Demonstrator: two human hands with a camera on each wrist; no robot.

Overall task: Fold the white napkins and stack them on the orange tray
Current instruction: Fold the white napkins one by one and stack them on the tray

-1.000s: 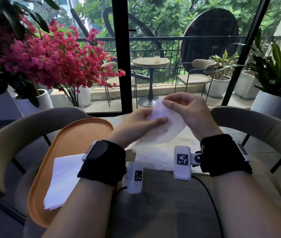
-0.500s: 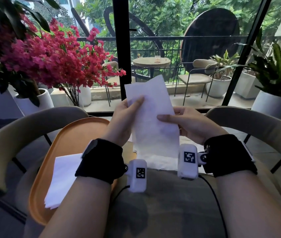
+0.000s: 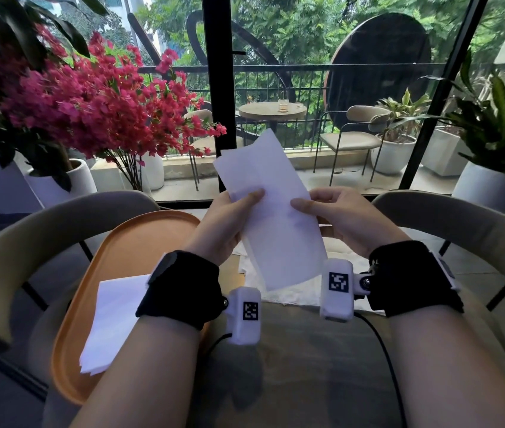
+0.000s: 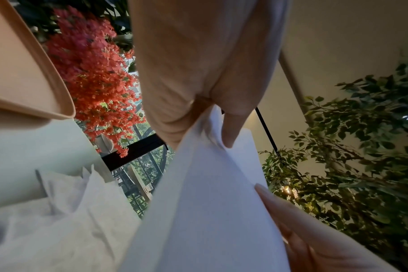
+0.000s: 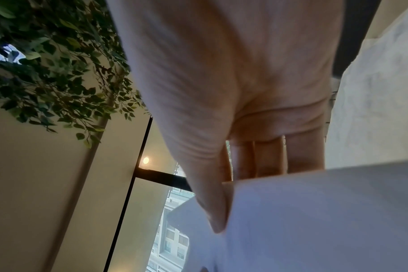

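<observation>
Head view: the left hand (image 3: 229, 220) and the right hand (image 3: 342, 216) are holding one white napkin (image 3: 276, 217) upright above the worktop (image 3: 306, 366), each pinching a long edge between thumb and fingers. Compared with half a second ago, the napkin is tilting further, its top leaning left, and the two thumbs are sitting closer to the same height at mid-sheet. A second earlier it was still being gathered low between both hands. Left wrist view: the left thumb is pressing the sheet against the curled fingers (image 4: 228, 132); the right wrist view is showing the right thumb lying on the napkin's face with the fingers (image 5: 266, 156) behind it. The orange tray (image 3: 140, 239) is lying at the left, carrying a stack of folded napkins (image 3: 112, 319), unchanged. Loose unfolded napkins (image 3: 294, 291) are lying on the worktop below the held sheet. No readable writing is showing; each wrist unit is bearing only a black-and-white square marker (image 3: 250, 311).
</observation>
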